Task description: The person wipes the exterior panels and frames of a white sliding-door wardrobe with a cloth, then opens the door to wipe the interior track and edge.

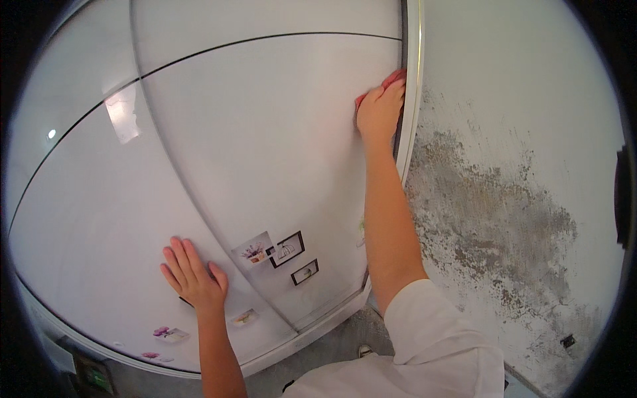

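Note:
In the head view my right hand (381, 110) is at the upper right, closed over a red cloth (394, 77) and pressed to the edge of a glossy white sliding door panel (278, 144), right beside the upright frame (412, 99). Part of the cloth is hidden under the hand and fingers. My left hand (195, 278) lies flat on the neighbouring white panel (114, 214) at the lower left, its fingers spread a little and holding nothing. Printed pictures of framed images (287, 248) and flowers (170, 334) decorate the lower part of the panels.
Right of the frame stands a pale wall (507, 89) with a large dark, mottled, peeling patch (487, 214). A white bottom rail (308, 339) edges the doors above a grey floor (333, 350). A shoe tip (365, 350) shows below. A dark object with green (97, 376) is at the lower left.

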Motion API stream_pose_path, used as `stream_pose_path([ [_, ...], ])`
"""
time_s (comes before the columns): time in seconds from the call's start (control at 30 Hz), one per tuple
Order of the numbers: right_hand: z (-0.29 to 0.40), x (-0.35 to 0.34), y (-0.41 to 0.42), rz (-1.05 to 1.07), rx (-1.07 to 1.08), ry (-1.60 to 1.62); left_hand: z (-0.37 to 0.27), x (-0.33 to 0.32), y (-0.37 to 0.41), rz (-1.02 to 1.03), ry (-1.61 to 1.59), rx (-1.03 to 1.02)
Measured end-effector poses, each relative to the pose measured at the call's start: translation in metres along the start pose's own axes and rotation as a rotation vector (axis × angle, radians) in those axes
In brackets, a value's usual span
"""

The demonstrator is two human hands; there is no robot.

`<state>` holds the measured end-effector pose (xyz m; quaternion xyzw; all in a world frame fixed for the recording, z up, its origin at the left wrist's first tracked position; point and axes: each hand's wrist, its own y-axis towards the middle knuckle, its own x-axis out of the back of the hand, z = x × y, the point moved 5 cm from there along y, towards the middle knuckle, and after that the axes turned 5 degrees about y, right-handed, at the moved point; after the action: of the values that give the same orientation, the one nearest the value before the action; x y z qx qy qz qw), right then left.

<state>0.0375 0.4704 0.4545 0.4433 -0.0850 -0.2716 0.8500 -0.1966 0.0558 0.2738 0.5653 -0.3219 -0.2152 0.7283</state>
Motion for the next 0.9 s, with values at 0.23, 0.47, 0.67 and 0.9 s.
stream_pose_path([
  [0.23,-0.076,0.015,-0.105,0.102,-0.199,-0.032,-0.002,-0.006,-0.002,-0.035,0.003,-0.038],
  [0.47,-0.137,0.031,-0.205,0.227,-0.396,-0.062,0.000,-0.006,-0.003,-0.041,0.021,-0.036],
  [0.67,-0.234,0.041,-0.306,0.243,-0.648,-0.047,-0.005,-0.006,0.001,-0.061,0.021,-0.038],
  [0.9,-0.327,0.056,-0.435,0.313,-1.061,-0.011,-0.003,-0.007,0.001,-0.086,0.040,-0.054],
])
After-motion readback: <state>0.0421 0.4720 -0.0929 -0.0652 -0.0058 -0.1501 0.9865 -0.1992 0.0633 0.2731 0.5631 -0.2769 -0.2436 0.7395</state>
